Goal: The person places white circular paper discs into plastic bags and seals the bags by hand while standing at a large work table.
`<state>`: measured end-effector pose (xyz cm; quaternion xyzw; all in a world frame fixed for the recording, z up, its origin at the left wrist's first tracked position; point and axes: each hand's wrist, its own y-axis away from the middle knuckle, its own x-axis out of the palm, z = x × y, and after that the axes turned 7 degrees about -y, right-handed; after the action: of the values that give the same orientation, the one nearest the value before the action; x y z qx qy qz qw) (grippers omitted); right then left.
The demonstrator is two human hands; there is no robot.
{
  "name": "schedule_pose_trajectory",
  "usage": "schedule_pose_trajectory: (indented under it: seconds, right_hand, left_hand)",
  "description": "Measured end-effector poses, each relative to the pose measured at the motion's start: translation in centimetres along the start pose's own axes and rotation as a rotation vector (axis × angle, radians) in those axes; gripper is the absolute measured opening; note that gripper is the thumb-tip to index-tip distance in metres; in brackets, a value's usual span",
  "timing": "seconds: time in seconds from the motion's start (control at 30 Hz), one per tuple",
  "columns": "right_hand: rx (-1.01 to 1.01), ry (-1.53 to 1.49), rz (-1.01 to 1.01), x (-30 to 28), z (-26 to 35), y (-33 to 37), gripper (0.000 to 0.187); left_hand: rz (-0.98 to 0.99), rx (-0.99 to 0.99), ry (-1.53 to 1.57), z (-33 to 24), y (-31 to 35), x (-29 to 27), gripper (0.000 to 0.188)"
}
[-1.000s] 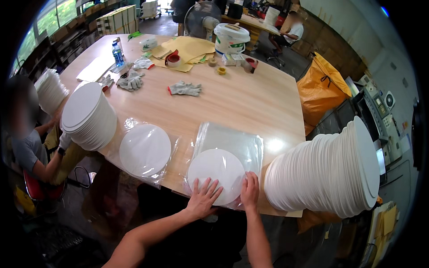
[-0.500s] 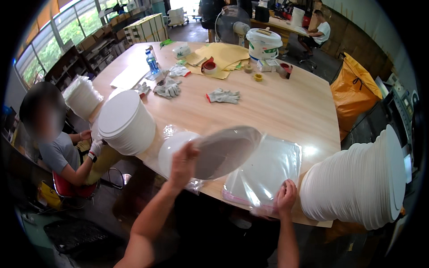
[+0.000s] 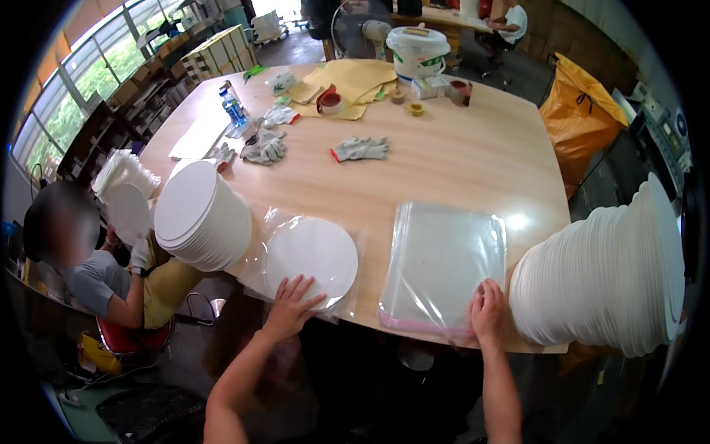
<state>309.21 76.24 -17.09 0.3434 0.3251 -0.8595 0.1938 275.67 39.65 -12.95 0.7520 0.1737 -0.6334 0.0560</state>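
My left hand [image 3: 294, 307] lies with fingers spread on the near edge of a white round disc [image 3: 314, 255]. That disc lies flat with clear plastic film [image 3: 255, 251] around it. To its right is a flat stack of clear plastic bags [image 3: 444, 251] with a pink strip along the near edge. My right hand [image 3: 487, 311] is at the near right corner of this stack, its fingers curled together on the bag's edge; the fingertips are partly hidden. A long leaning stack of white discs [image 3: 599, 277] is just right of that hand.
Another disc stack [image 3: 203, 214] stands at the left; beside it a seated co-worker [image 3: 107, 274] in gloves holds one disc [image 3: 128, 213]. Grey gloves [image 3: 360, 149], tape rolls [image 3: 330, 102], a blue bottle [image 3: 232, 109] and a white bucket [image 3: 418, 53] are farther back. An orange bag [image 3: 580, 118] hangs beyond the right edge.
The disc that my left hand held tilted in the air now lies flat at the left, under my spread fingers. My right hand stays by the bag stack. The co-worker has raised a disc.
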Motion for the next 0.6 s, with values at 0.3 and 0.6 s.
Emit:
schedule_pose_trajectory:
  seconds: [0.3, 0.6]
  right_hand:
    - [-0.13, 0.25, 0.117, 1.3, 2.9, 0.1, 0.046]
    - [-0.004, 0.207, 0.119, 3.4, 3.3, -0.8, 0.053]
  left_hand:
    - [-0.055, -0.124, 0.039, 0.2, 1.0, 0.1, 0.043]
    - [-0.119, -0.228, 0.034, -1.2, 0.8, 1.1, 0.043]
